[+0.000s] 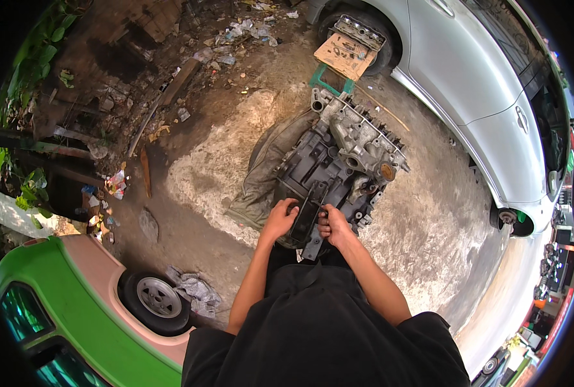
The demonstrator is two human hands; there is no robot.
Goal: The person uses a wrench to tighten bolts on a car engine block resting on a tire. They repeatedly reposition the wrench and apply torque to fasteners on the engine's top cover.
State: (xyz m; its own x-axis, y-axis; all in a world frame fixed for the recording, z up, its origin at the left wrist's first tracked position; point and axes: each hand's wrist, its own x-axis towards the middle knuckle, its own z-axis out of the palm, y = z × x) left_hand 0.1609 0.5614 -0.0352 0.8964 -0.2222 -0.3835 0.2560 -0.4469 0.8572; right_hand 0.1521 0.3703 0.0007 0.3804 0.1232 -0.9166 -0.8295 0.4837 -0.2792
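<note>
A car engine [326, 161] lies on the ground right in front of me, with a dark grey block and a lighter alloy cylinder head [351, 129] on its far right side. My left hand [279, 221] is at the near left edge of the block, its fingers curled in; what they grip is hidden. Closed in a fist, my right hand [333, 224] is at the near end of the engine, just right of a dark flat metal bracket [313, 246]. A small dark end shows by its thumb, too little to name.
Dark cloth [261, 174] lies under the engine's left side. Beyond stand a green stool frame [331, 80] and cardboard [345, 57] bearing a metal engine part [359, 32]. A silver car [467, 77] is at right, a green car [74, 309] at lower left. Litter [248, 31] covers the far ground.
</note>
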